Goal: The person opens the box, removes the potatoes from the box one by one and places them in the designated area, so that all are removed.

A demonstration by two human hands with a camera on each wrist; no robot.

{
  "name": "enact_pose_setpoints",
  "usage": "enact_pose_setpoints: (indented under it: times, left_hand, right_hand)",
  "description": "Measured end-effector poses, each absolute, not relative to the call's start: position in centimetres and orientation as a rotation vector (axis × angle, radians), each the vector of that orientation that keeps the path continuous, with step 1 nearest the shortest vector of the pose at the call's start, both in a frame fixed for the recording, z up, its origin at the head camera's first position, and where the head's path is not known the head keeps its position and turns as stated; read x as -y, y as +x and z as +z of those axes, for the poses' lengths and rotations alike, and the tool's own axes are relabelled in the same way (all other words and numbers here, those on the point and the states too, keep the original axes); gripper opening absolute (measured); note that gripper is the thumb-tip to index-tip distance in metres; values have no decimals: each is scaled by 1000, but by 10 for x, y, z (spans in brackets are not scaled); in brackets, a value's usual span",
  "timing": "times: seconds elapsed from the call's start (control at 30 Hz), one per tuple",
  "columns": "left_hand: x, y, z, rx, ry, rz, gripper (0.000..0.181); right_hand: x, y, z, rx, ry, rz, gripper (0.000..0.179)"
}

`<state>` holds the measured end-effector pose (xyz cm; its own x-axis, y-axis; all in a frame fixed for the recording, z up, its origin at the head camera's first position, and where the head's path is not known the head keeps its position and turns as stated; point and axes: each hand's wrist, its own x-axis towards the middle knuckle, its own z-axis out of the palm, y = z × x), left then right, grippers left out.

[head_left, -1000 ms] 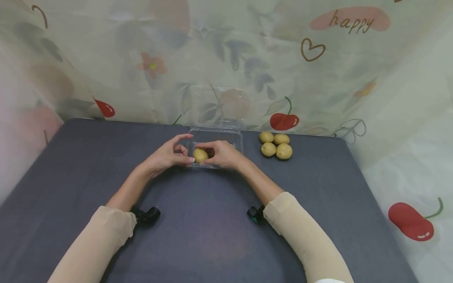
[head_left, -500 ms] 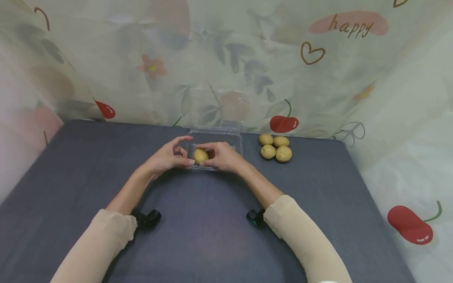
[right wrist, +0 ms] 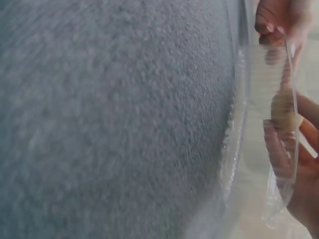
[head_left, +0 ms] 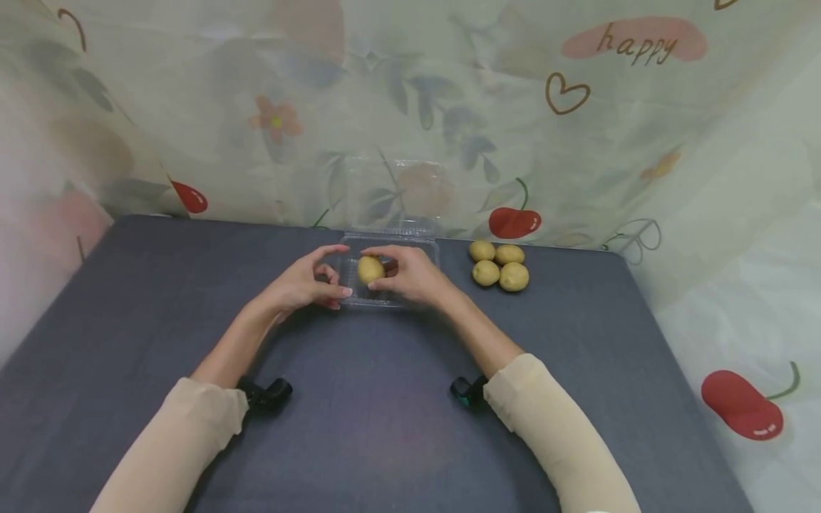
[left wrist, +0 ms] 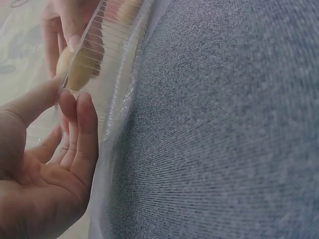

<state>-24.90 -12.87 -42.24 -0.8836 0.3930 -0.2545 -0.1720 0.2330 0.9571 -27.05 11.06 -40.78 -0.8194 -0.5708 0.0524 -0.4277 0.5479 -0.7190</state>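
Observation:
A clear plastic clamshell container (head_left: 423, 299) sits near the far edge of the table, its lid (head_left: 395, 192) raised against the curtain. My right hand (head_left: 413, 274) pinches a small yellow potato (head_left: 370, 271) between thumb and fingers, inside the container's outline in the head view. Through the ribbed wall, the same potato (left wrist: 82, 69) shows in the left wrist view, at rim height. My left hand (head_left: 301, 285) holds the container's left side, thumb and fingertips at the rim. Both hands (right wrist: 286, 22) appear behind or beside the clear wall in the right wrist view.
To the right of the container, several potatoes (head_left: 497, 263) lie in a cluster on the dark grey tablecloth (head_left: 385, 413). A printed curtain (head_left: 256, 164) hangs right behind the table's far edge. Black wrist cameras (head_left: 266, 394) are strapped to both forearms.
My right hand has lifted the potato from the container's near left corner and shifted it slightly right and away from me. The left hand stays at the container's left side.

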Motion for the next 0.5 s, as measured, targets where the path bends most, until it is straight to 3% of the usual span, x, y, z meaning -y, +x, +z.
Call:
enact_pose_setpoints:
  times: [0.5]
  left_hand:
    - [129, -249, -422, -2067, 213, 1694, 86]
  right_hand:
    - [-134, -260, -396, -2633, -730, -1232, 58]
